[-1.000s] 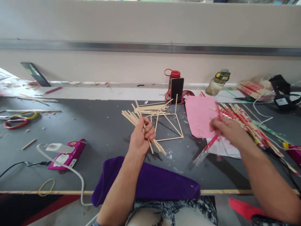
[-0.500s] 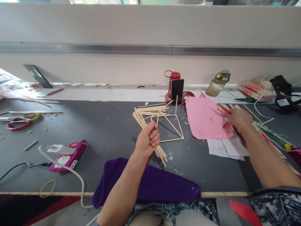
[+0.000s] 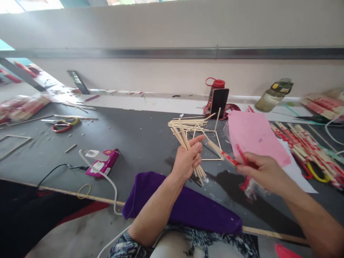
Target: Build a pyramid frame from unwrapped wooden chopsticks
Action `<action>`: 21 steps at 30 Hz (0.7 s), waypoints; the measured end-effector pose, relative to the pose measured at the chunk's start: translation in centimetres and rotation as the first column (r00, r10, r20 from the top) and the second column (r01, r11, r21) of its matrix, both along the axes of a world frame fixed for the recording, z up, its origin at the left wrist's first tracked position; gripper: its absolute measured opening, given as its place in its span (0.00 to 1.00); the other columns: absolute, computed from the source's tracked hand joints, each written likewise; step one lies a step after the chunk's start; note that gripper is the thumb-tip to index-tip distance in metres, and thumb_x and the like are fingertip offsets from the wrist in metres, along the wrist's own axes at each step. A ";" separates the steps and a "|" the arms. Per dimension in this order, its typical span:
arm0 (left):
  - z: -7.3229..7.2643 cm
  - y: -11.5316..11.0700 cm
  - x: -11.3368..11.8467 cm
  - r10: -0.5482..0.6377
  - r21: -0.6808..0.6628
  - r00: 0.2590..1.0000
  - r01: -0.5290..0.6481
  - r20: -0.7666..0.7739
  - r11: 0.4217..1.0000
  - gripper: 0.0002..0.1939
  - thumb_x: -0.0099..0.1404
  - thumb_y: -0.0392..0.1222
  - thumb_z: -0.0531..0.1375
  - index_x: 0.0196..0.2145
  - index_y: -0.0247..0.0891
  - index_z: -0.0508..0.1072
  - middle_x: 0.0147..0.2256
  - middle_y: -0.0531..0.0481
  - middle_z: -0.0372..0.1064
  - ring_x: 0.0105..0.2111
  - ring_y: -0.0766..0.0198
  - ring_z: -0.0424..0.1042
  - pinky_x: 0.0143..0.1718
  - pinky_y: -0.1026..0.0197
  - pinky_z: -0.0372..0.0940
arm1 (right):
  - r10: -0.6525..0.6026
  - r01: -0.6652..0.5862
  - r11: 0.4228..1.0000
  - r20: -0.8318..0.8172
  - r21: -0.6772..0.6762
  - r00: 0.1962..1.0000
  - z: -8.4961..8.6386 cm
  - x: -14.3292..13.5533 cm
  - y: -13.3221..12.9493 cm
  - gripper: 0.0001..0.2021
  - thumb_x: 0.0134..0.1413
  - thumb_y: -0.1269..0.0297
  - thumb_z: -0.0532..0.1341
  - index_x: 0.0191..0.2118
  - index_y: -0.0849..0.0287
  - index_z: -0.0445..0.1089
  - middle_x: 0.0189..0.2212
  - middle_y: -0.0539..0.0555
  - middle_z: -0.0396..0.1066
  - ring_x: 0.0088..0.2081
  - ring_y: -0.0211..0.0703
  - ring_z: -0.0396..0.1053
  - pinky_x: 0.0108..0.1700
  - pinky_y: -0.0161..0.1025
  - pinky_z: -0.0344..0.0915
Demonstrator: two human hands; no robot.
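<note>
My left hand (image 3: 187, 160) is closed round a bundle of thin wooden sticks (image 3: 200, 172) that stick out above and below the fist, its index finger pointing right. To its right, my right hand (image 3: 259, 170) pinches a red and clear plastic wrapper (image 3: 245, 183) with pale sticks in it, slightly blurred. Behind my left hand, more sticks (image 3: 188, 123) lie in a pile beside a frame of joined sticks (image 3: 219, 141) with one stick standing upright. A pink sheet (image 3: 255, 134) lies to the right of the frame.
A red-capped bottle (image 3: 218, 84) stands behind a phone (image 3: 219, 103); another bottle (image 3: 274, 95) is farther right. Wrapped sticks (image 3: 303, 143) lie at right. Scissors (image 3: 64, 123) and a magenta box (image 3: 103, 165) with cables are at left. Purple cloth (image 3: 182, 204) lies at the front edge.
My right hand has come from the far right to near my left hand, carrying the red wrapper. My left index finger has stretched out. The view has turned left.
</note>
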State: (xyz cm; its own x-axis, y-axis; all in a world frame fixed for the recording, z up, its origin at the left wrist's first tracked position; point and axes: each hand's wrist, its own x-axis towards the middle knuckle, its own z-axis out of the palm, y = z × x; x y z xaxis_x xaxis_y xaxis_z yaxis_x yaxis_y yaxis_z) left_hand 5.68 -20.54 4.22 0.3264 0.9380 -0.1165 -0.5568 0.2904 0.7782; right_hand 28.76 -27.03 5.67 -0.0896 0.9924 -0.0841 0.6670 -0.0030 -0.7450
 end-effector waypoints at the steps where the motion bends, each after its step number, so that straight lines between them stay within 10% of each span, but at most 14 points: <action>1: -0.1 0.0 0.1 0.005 -0.002 1.000 -0.005 0.004 1.000 0.19 0.52 0.45 0.67 0.41 0.35 0.75 0.21 0.59 0.58 0.13 0.82 0.47 0.14 0.72 0.45 | 0.030 -0.031 0.999 -0.032 -0.017 0.999 -0.5 -1.4 -0.3 0.11 0.53 0.55 0.58 0.29 0.57 0.68 0.22 0.47 0.65 0.26 0.38 0.62 0.28 0.34 0.57; 9: -0.5 0.2 0.3 0.096 -0.051 0.995 -0.093 0.042 0.994 0.16 0.52 0.49 0.67 0.31 0.33 0.76 0.19 0.59 0.54 0.13 0.81 0.46 0.14 0.70 0.46 | 0.129 -0.144 0.989 -0.234 -0.047 0.964 -3.0 -5.0 0.2 0.14 0.57 0.54 0.54 0.33 0.59 0.70 0.23 0.48 0.65 0.25 0.37 0.61 0.28 0.34 0.56; 21: -1.3 -1.0 1.5 -0.207 -0.077 0.974 0.201 -0.089 0.977 0.17 0.51 0.49 0.68 0.29 0.30 0.74 0.16 0.58 0.56 0.14 0.79 0.51 0.15 0.69 0.45 | 0.052 -0.042 0.998 -0.304 0.041 0.951 -2.0 -6.8 1.7 0.16 0.58 0.52 0.55 0.40 0.59 0.70 0.23 0.47 0.65 0.26 0.37 0.62 0.29 0.33 0.57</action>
State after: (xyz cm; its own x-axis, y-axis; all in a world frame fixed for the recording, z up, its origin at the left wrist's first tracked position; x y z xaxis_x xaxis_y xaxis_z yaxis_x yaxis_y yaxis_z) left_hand 7.17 -21.53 2.93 0.4942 0.8419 -0.2169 -0.4039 0.4433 0.8002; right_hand 21.94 -25.31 3.68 -0.1521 0.9883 -0.0126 0.4073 0.0511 -0.9119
